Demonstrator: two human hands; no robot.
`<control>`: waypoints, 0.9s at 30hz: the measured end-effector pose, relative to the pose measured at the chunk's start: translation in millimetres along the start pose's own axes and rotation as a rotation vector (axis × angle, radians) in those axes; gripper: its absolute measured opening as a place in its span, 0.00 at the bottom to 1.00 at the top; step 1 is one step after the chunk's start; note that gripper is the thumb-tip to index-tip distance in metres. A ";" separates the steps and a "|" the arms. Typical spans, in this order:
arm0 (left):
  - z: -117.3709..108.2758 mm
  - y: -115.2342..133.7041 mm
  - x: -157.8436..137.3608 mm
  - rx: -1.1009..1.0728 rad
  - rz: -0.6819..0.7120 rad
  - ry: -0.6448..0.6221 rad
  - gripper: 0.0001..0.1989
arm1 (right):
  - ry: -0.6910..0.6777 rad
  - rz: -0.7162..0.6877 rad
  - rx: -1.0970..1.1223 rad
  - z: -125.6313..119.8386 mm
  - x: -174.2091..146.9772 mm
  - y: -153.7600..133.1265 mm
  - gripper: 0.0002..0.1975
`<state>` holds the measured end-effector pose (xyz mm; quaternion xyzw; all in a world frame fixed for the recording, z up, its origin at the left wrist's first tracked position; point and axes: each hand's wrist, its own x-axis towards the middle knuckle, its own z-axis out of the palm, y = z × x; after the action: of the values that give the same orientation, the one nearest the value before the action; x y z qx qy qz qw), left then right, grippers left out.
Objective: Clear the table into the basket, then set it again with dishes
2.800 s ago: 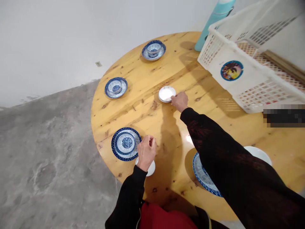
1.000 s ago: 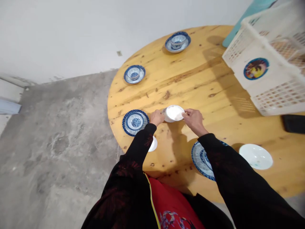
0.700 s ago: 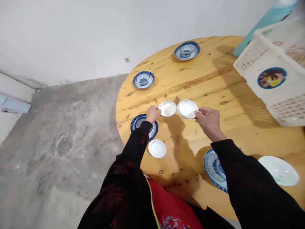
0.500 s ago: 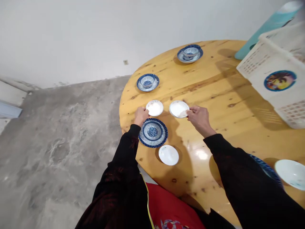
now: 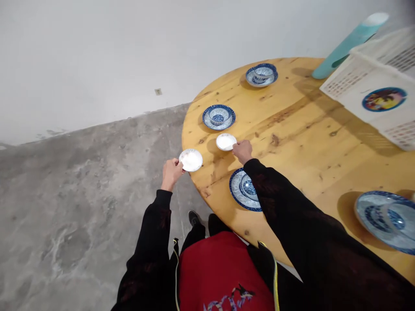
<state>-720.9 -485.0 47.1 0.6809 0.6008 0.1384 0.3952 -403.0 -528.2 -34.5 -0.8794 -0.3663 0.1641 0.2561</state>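
Observation:
My left hand [image 5: 171, 172] pinches the rim of a small white bowl [image 5: 190, 160], held over the table's left edge. Over the tabletop, my right hand [image 5: 243, 151] grips a second small white bowl [image 5: 225, 141] by its right rim. Just beyond that bowl is a blue-and-white plate [image 5: 207, 122] with a glass bowl [image 5: 219, 115] on it. Partly behind my right sleeve lies another blue-patterned plate [image 5: 239, 201], also with a bowl in it. Both white bowls look level, and whether the right one touches the table I cannot tell.
A round wooden table [image 5: 292, 125] fills the right side. Farther back stands another plate with a bowl [image 5: 262, 75]; one more plate [image 5: 366, 207] is at the right. A white plastic basket [image 5: 353, 93] and a teal cylinder [image 5: 343, 47] are at the back right.
My view and body have shifted left along the table. Both hands still hold their white bowls; the left one has swung out to the table's edge, the right one closer to the far-left plate.

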 end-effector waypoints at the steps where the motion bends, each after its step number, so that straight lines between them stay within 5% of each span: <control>1: -3.3 -2.5 4.6 -0.021 0.005 -0.010 0.09 | -0.005 0.064 0.006 3.6 0.6 -6.2 0.12; 12: -16.3 5.7 95.1 -0.108 0.079 -0.100 0.08 | -0.071 0.347 0.199 24.5 5.2 -25.4 0.09; 20: -14.9 69.4 199.6 -0.179 0.192 -0.247 0.07 | -0.090 0.463 0.455 32.3 8.5 -24.9 0.09; 27: -8.7 124.3 259.8 -0.171 0.262 -0.349 0.05 | -0.133 0.567 0.621 19.0 2.0 -36.6 0.03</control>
<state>-576.2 -236.5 65.9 0.7308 0.4159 0.1194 0.5279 -431.2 -498.5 -29.3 -0.8140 -0.0589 0.3868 0.4293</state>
